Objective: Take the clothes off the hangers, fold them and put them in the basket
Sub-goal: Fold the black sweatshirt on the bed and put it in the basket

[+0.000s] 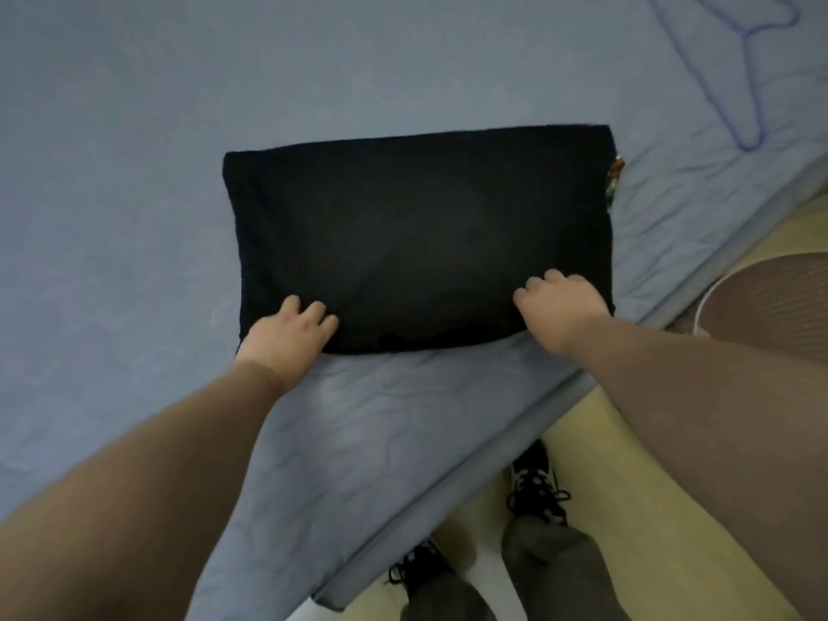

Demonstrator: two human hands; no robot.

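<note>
The folded black garment [416, 235] lies on the bed [134, 172], close to its near edge. The left hand [286, 338] and right hand [560, 311] each have their grip clamped on its near hem, fingers curled over, thumbs hidden. If it is lifted by that one hem, the far layers could drop open and undo the fold before it reaches the basket [770, 302] on the floor beside the bed's edge.

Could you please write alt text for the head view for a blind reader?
The left hand and right hand grip the near edge of a folded black garment on a blue bedsheet. A purple hanger lies farther back on the sheet, and a mesh basket stands at the right.
</note>
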